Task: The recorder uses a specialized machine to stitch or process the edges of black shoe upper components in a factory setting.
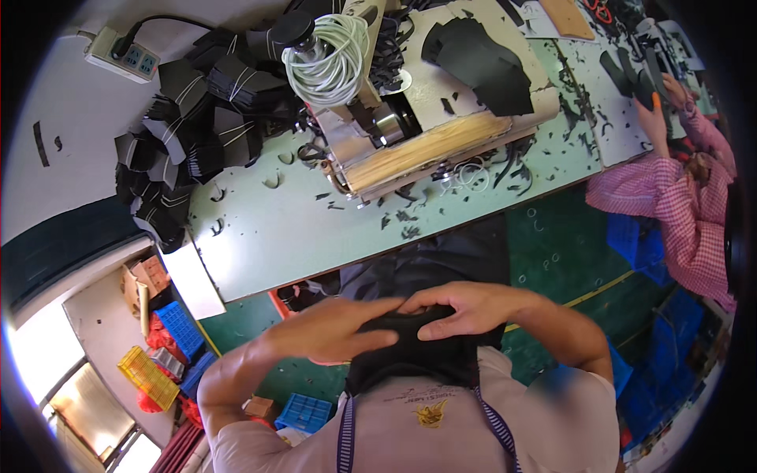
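Note:
Both my hands are close together in front of the black apron [410, 366] I wear. My left hand [335, 327] has its fingers stretched out and its thumb apart from them. My right hand [465, 309] is slightly curved, thumb and forefinger apart, and its fingertips meet those of the left. Dark material shows between thumbs and fingers; it blends with the apron, so I cannot tell a separate piece there. Beyond my hands, a sewing or skiving type of machine [386, 126] stands on the pale green worktable [268, 248].
Bundles of tied black pieces [185, 150] pile up at the table's left. Black cut sheets [481, 63] lie on the machine's top, with scraps around. A co-worker in a checked sleeve [678, 205] handles black pieces at far right. Blue crates [303, 411] stand on the green floor.

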Available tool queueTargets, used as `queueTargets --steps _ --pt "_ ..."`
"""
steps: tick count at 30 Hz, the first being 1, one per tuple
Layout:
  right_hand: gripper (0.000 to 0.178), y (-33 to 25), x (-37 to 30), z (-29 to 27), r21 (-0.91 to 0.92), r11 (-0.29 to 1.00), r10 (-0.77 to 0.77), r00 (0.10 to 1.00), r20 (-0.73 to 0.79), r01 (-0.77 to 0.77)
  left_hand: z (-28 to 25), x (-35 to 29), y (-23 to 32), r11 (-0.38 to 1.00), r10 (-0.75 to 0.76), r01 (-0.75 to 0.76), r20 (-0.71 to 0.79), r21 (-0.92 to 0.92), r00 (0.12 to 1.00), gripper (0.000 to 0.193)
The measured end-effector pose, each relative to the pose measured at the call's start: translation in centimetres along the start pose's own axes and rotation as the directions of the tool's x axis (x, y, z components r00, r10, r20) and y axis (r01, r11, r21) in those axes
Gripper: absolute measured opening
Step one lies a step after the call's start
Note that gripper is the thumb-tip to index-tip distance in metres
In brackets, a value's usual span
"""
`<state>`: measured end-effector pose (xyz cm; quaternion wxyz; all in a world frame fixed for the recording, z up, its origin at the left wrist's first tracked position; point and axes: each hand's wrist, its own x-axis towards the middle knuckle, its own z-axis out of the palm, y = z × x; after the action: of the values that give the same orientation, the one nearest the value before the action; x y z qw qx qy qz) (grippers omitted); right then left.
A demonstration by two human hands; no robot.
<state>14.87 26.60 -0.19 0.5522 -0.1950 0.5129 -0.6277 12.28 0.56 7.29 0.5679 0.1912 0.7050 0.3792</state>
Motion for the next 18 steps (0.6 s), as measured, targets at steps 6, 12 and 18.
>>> queueTargets --steps 6,12,18 --pt "0.036 0.2 0.7 3.7 0.004 0.998 -0.06 0.964 -0.259 0.063 5.2 0.3 -1.8 0.96 -0.003 -0.068 -0.249 -0.273 0.968 0.056" --pt "0.042 -4.0 -0.3 -4.7 -0.828 0.525 -0.666 0.511 -0.544 -0.197 4.1 -0.3 -1.3 0.993 -0.033 0.023 -0.082 -0.116 0.996 0.05" --pt "0.048 -6.4 1.7 -16.6 -0.844 0.224 -0.866 0.297 -0.401 -0.487 4.9 1.1 -1.1 0.951 0.267 -0.297 -0.251 -0.09 0.93 0.049"
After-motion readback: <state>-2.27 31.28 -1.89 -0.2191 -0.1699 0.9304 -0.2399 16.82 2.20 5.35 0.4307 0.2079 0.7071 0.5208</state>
